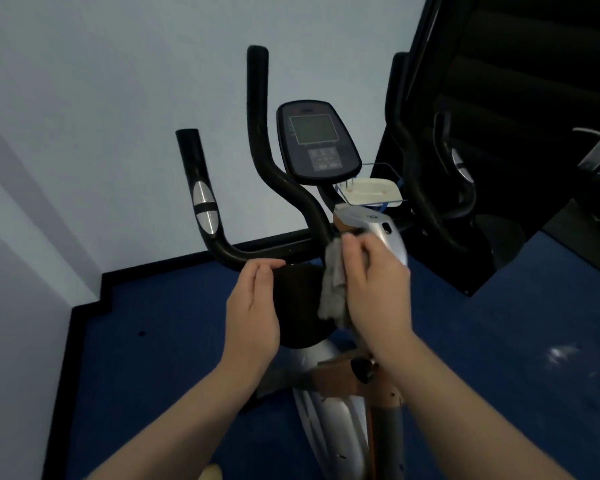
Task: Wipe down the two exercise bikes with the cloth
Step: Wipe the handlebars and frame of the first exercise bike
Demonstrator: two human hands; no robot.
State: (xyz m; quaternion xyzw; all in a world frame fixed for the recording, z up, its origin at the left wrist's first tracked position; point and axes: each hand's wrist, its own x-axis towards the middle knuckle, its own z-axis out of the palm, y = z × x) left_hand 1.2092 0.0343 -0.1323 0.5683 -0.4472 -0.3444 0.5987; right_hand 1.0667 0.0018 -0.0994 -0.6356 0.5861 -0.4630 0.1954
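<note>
Your forearms reach in from 6 o'clock toward the bike (333, 420). Your right hand (374, 289) has its fingers curled, pinching the grey cloth (333, 289) against the stem just below the handlebar (257, 252). Your left hand (253, 306) sits at 9 o'clock of the cloth, fingers together and nearly straight, touching the bar. Up at 12 o'clock stands the console (314, 142).

Console (317, 142) sitting between handlebars (257, 133), tray (371, 190) lying right of it, cloth (333, 289) hanging below.
</note>
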